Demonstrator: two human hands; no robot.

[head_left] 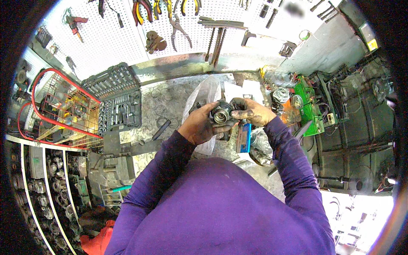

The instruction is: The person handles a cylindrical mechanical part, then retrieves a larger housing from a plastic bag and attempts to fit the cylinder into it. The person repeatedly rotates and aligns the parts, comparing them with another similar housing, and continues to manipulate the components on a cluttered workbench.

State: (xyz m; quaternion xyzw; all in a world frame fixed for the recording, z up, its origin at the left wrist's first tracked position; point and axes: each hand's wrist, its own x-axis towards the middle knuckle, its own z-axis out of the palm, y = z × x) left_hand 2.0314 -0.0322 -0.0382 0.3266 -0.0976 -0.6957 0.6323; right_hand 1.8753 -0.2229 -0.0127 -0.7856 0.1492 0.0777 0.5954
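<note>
In front of my chest I hold a round metal part (221,117) with a dark body and a shiny, ringed, hollow end facing me. My left hand (199,124) wraps round its left side and underside, palm turned up. From the right, my right hand (251,111) closes its thumb and fingers on the part's upper right edge. The fingers of both hands are blackened with grease. Just behind the left hand, a clear plastic bag (203,94) lies on the bench. A blue and grey box (243,138) is below my right hand.
An open socket set case (121,108) and a red-rimmed wire basket (70,106) stand on the left. A dark bar (161,129) lies on the stained worktop (159,100). Green bins (309,106) are at the right. Pliers (178,32) hang on the pegboard behind.
</note>
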